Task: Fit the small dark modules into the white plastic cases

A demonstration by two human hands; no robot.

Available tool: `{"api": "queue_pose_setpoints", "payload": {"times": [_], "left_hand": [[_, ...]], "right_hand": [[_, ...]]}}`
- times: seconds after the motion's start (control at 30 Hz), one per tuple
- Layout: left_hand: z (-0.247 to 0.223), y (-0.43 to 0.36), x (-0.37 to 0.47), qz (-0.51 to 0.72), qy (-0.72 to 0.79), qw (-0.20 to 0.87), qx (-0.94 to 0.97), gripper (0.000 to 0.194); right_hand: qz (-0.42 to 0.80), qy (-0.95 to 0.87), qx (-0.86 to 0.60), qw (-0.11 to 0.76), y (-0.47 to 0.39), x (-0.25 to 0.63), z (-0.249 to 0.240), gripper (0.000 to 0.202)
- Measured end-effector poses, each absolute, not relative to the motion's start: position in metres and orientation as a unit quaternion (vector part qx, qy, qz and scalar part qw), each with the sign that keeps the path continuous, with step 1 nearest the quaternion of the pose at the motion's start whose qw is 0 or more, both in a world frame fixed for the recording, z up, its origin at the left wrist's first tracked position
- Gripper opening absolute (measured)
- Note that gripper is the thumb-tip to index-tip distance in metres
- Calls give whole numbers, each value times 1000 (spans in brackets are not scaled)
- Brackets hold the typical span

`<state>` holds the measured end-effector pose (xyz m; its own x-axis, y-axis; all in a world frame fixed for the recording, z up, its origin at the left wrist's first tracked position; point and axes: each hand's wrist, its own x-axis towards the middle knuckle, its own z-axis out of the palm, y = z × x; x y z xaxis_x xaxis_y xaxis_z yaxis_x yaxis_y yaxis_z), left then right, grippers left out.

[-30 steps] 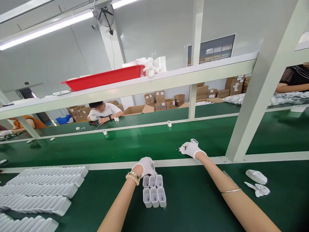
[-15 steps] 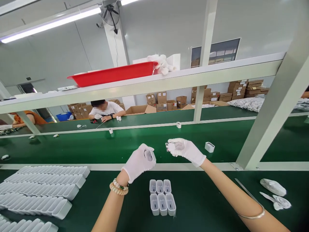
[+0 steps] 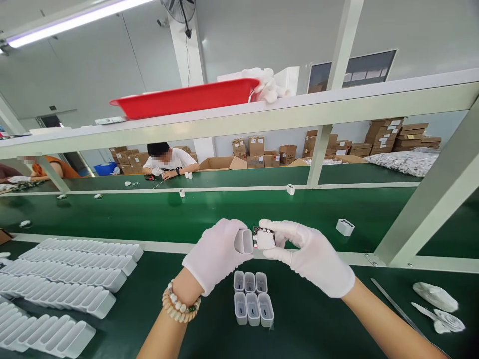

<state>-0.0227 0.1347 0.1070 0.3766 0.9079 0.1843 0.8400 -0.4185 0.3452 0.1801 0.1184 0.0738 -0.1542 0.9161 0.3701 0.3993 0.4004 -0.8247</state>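
Observation:
My gloved left hand (image 3: 220, 252) is closed around a white plastic housing (image 3: 245, 242), its open end turned toward the right. Between the thumb and fingers of my gloved right hand (image 3: 307, 252) is a small circuit board (image 3: 265, 238) with a white block on it. The board's left edge is right at the housing's mouth; whether it is inside, I cannot tell. Below my hands, several open white housings (image 3: 253, 306) stand in two short rows on the dark green table (image 3: 299, 329).
Rows of white housings (image 3: 75, 279) fill the left. Behind the table runs a green conveyor belt (image 3: 130, 219) carrying a white unit (image 3: 345, 227). Overhead is a shelf with a red tray (image 3: 187, 99). Tweezers (image 3: 392, 301) lie at right. A co-worker (image 3: 168, 162) sits opposite.
My hands have come together, bringing the board to the housing's opening. The housing has turned so its mouth faces the board. The camera view has shifted slightly.

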Motion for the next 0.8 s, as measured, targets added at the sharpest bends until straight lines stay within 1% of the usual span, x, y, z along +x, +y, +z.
{"api": "queue_pose_setpoints", "payload": {"times": [0.23, 0.4, 0.57, 0.8], "left_hand": [[115, 126, -21, 195, 506, 54, 838, 32], [113, 127, -21, 208, 496, 66, 841, 32], [114, 126, -19, 211, 505, 64, 835, 36], [120, 123, -16, 192, 522, 68, 828, 24]], "right_hand": [[268, -715, -476, 437, 107, 174, 83, 37], [246, -735, -470, 422, 108, 173, 82, 36], [237, -734, -478, 420, 109, 173, 81, 36], [240, -724, -495, 416, 107, 173, 81, 34]]}}
